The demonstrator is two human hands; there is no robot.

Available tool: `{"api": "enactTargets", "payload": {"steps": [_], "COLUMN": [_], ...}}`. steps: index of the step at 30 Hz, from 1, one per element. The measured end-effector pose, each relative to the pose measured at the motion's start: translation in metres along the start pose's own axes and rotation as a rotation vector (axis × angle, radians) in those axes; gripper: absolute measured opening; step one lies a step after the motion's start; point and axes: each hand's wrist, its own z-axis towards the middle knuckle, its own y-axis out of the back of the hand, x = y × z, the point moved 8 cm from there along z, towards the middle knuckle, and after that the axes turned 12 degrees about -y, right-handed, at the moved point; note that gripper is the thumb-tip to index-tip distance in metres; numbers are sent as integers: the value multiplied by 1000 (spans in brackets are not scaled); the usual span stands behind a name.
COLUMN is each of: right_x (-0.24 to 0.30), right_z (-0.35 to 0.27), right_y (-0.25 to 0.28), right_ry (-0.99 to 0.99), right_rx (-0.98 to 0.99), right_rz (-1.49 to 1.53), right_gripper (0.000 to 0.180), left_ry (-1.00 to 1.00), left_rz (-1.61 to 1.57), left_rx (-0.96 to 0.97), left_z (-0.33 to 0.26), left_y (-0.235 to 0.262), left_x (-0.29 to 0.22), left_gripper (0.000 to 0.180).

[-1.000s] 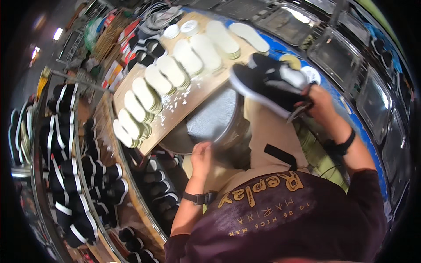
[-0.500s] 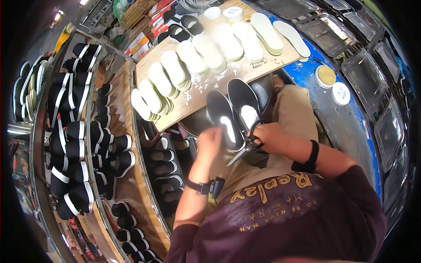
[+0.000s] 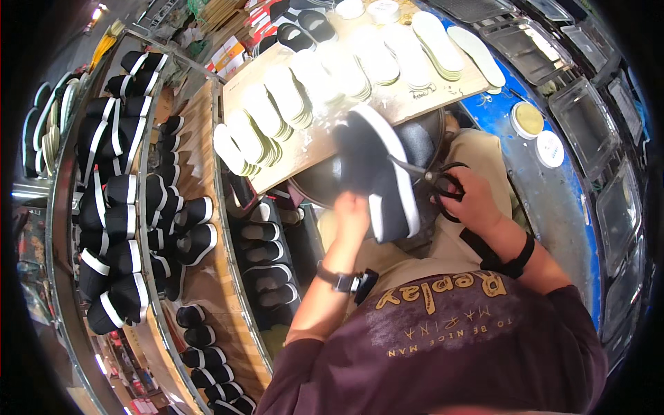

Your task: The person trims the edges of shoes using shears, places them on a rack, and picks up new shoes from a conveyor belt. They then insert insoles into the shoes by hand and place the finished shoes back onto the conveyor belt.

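A pair of black slip-on shoes (image 3: 379, 173) with white soles is tilted on its side above my lap, slightly blurred. My left hand (image 3: 351, 216) is closed at the near left edge of the pair, its fingertips partly hidden there. In my right hand (image 3: 477, 202) is a pair of black-handled scissors (image 3: 418, 170), fingers through the loops. The blades point left and reach the white sole edge; whether they touch it I cannot tell. Behind the shoes, a wooden board (image 3: 443, 97) carries a row of stacked pale insoles (image 3: 283, 97).
Racks of black shoes (image 3: 124, 235) stand at the left, with more shoes (image 3: 266, 266) lower beside my left arm. Two round tubs (image 3: 550, 149) sit on the blue-edged bench (image 3: 564, 207) at the right. Clear plastic trays (image 3: 584, 124) line the far right.
The shoes have turned from soles-down with insides showing to tilted, white sole edge showing. My right hand and the scissors have moved up and right; the blades now point left.
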Motion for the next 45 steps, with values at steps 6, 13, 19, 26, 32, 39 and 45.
{"api": "enactTargets", "payload": {"steps": [6,13,19,26,32,39,45], "right_x": [36,57,54,49,4,1,-18], "right_z": [6,21,19,22,31,36,30], "right_y": [-23,-59,-58,-52,-54,-53,-8], "right_ry": [36,53,74,105,-18,-21,22], "right_rx": [121,315,291,205,194,154,13], "right_rz": [-132,-266,-234,-302,-300,-454,-395], "right_gripper": [50,53,53,49,48,54,36], "left_ry": [729,591,593,426,933,908,878], "left_rz": [-651,-557,-491,-366,-1250,-1268,-1193], "left_rx": [-131,-3,4,90,-124,-36,-122], "left_z": [-46,-46,-45,-47,-25,-33,-44], "left_y": [23,33,39,40,12,4,41], "left_x": [26,10,2,10,-64,-64,-43], "left_gripper": [35,28,24,21,35,40,36]}}
